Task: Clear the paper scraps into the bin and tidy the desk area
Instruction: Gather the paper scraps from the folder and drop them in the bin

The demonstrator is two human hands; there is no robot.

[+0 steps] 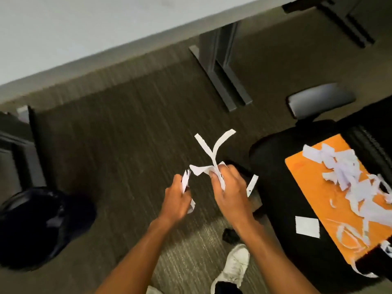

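Two hands hold scraps above the carpet: your left hand curls round a small wad of paper bits, and your right hand pinches a bunch of strips whose long ends fork upward and away from you. You have the bin, dark-lined and open, lying down and to the left of both hands, well apart from them, so your left hand is the nearer one. Your remaining scraps lie heaped on the orange board resting on the black chair to your right, with a square white slip just beside the board. Judged from this, your coming move is a leftward carry to the bin
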